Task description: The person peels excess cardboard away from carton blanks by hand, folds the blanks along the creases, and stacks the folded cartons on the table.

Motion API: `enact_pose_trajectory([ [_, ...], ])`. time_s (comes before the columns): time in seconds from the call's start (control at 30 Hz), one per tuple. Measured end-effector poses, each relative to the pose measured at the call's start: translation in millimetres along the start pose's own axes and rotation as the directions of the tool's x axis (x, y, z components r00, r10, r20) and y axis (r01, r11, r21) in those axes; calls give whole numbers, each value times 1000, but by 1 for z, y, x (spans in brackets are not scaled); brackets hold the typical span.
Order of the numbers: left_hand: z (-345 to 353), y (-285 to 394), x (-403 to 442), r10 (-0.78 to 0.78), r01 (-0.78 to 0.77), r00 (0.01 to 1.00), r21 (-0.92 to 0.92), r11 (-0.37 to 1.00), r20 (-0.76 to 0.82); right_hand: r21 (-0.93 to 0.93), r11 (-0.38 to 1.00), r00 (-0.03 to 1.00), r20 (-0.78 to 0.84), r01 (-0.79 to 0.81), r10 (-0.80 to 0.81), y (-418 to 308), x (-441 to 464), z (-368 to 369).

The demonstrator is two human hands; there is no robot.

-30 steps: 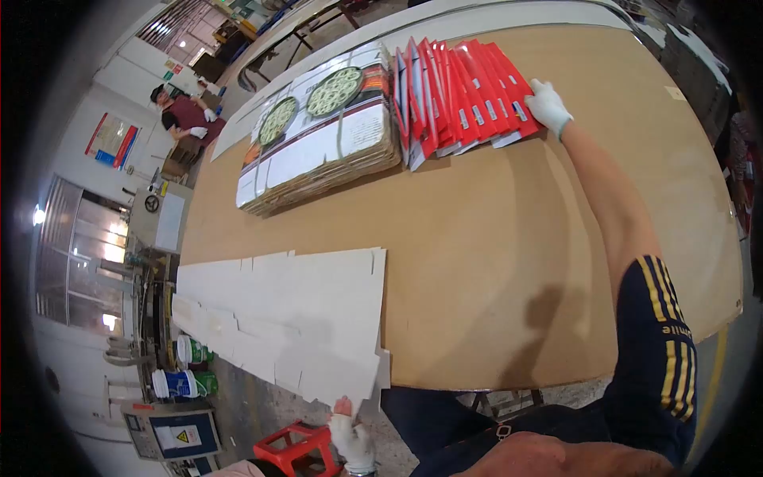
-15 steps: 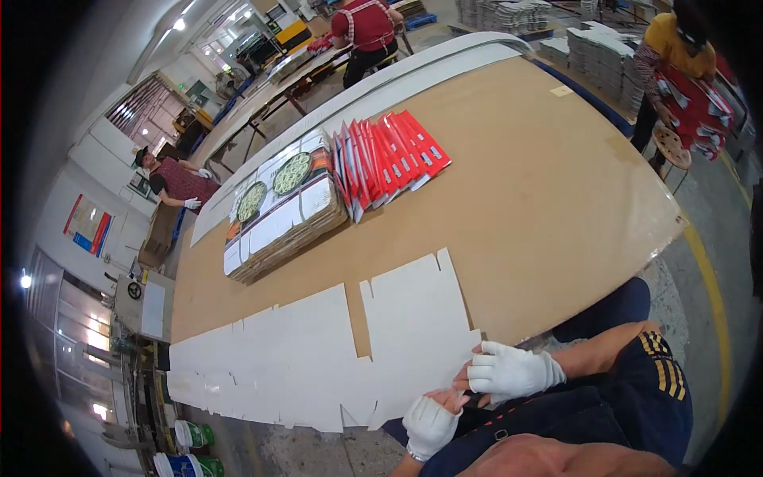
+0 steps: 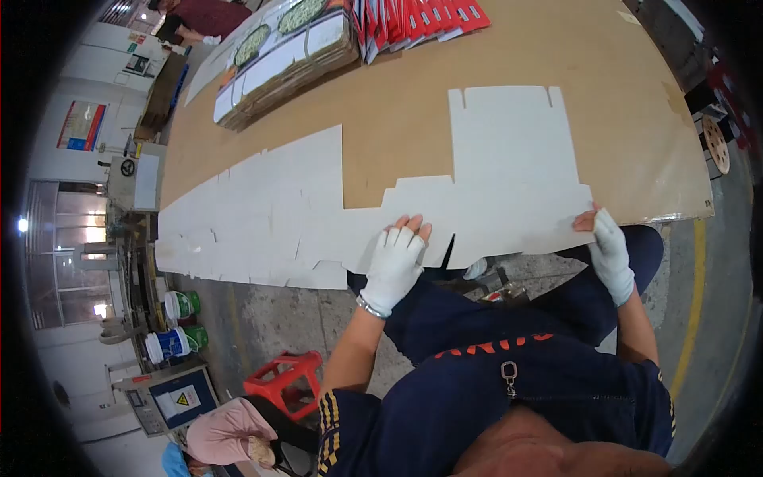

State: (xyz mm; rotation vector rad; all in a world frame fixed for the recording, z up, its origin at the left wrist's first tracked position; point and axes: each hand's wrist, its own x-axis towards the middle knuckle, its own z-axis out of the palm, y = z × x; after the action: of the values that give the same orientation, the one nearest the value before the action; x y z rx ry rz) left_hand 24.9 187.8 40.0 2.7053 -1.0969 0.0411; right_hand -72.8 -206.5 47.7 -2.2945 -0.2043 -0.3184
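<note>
A white die-cut cardboard sheet (image 3: 517, 151) with slots and flaps lies along the near edge of the brown table (image 3: 636, 127). My left hand (image 3: 395, 262), in a white fingerless glove, rests on it with its fingers stretched out flat. At the sheet's right end, my right hand (image 3: 608, 246), gloved the same way, grips the edge; its thumb is hidden. More white die-cut cardboard (image 3: 262, 207) spreads to the left, overlapping or adjoining this piece; I cannot tell where one stops.
A strapped stack of printed cartons (image 3: 290, 67) stands at the far side, beside a fanned row of red packets (image 3: 421, 24). A red stool (image 3: 286, 381) and a person in pink (image 3: 230, 433) are at the lower left. Paint buckets (image 3: 179, 306) stand near a machine.
My hands were close together at the sheet's near corner and are now apart, left hand flat on it, right hand at its right edge. The sheet has turned and moved right; the view tilts lower.
</note>
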Motion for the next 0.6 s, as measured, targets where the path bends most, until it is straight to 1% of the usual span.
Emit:
enact_pose_trajectory([
  [0.03, 3, -1, 4, 2, -2, 1000, -20, 1000, 4, 47, 998, 999, -23, -40, 41, 1, -4, -7],
  [0.1, 3, -4, 12, 13, -13, 1000, -54, 998, 5, 45, 995, 996, -17, -92, 92, 11, -15, -17],
  [0.2, 2, -12, 24, -3, 2, 1000, -213, 977, -5, 45, 994, 992, -78, -99, 102, 28, -30, -14],
  [0.23, 3, -12, 25, -6, 4, 1000, -256, 967, -6, 6, 997, 992, -102, -80, 81, 31, -37, -10],
  [0.3, 13, -1, 32, -206, 182, 974, -215, 959, -94, -76, 996, 989, -147, -43, 31, 31, -44, -5],
  [0.33, 21, 9, 38, -302, 271, 942, -200, 942, -144, -160, 987, 991, -136, -23, 1, 31, -46, -3],
  [0.37, 26, 17, 42, -392, 357, 899, -189, 915, -194, -201, 979, 990, -139, -19, -10, 29, -48, -1],
  [0.4, 22, 26, 45, -310, 286, 928, -135, 949, -207, -242, 970, 990, -142, -14, -21, 26, -48, 2],
  [0.43, 29, 27, 45, -136, 137, 967, -12, 991, -214, -282, 959, 989, -147, -12, -31, 25, -49, 3],
  [0.47, 36, 31, 46, -40, 27, 981, -70, 997, -190, -337, 942, 989, -142, -5, -45, 23, -46, 0],
  [0.5, 43, 35, 46, 60, -82, 984, -132, 988, -169, -316, 948, 986, -168, -42, -13, 21, -43, -3],
  [0.57, 54, 38, 50, 167, -198, 979, -336, 921, -120, -271, 955, 973, -221, -119, 59, 15, -34, -5],
  [0.6, 57, 41, 53, 222, -245, 969, -434, 867, -103, -192, 956, 945, -282, -224, 165, 13, -29, -1],
])
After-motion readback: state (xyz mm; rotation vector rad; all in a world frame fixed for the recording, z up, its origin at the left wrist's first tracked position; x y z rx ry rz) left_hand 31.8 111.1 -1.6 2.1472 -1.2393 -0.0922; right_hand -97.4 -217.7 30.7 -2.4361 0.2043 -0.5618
